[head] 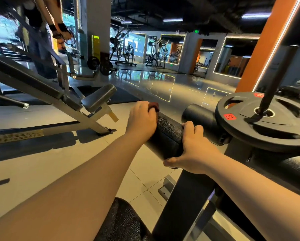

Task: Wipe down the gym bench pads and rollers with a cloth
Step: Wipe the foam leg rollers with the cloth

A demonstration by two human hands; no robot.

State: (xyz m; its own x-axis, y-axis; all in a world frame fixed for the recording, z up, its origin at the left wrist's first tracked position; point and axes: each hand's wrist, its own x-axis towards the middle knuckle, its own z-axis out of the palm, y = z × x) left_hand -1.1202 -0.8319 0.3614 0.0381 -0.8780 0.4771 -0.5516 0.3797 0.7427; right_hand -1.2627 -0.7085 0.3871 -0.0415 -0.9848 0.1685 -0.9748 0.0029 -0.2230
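Right now we have our left hand (pixel 142 120) curled over the top of the roller (pixel 166 134), holding a dark red cloth (pixel 154 106) against its far side; only a small fold of the cloth shows past our fingers. Our right hand (pixel 196 150) grips the same roller closer to us, fingers over the top and thumb underneath. The roller's black, textured skin shows between the two hands. Just beyond it a second roller (pixel 197 115) sticks out, next to a black weight plate (pixel 267 122) with a red 10 KG sticker and a dark bar running into its centre hole. A textured black pad (pixel 123 223) sits at the bottom edge, below our left forearm. Off to the left an incline bench (pixel 97 98) stands on the tiled floor (pixel 41 171), well apart from us, and another person's gloved hands (pixel 62 31) show at the top left
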